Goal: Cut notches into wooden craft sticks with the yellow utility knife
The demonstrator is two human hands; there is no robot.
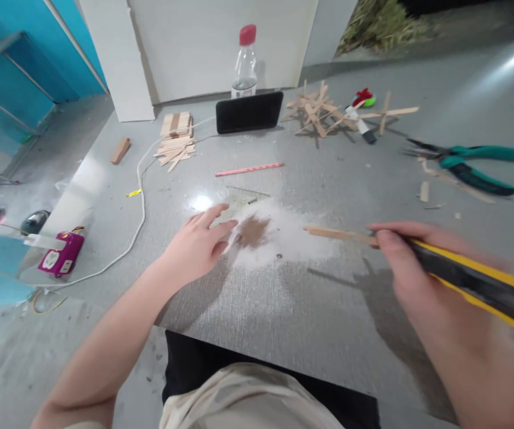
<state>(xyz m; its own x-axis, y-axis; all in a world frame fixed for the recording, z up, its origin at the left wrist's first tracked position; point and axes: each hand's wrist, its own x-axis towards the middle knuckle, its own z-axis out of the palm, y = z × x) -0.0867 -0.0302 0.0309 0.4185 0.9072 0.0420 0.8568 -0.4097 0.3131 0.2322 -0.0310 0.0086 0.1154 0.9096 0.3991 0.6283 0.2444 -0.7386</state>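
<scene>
My right hand is closed around a yellow and black utility knife, whose handle points to the lower right. A thin wooden stick is pinched in the same hand and sticks out to the left above the table. My left hand is open, fingers spread, at the left edge of a white patch on the tabletop. Its fingertips are beside a small heap of brown dust. A small dark round piece lies just below the heap.
Behind are a pink pencil, a propped black phone, a bottle and wooden sticks. A crossed-stick structure and green-handled pliers lie right. A white cable runs to a purple power adapter.
</scene>
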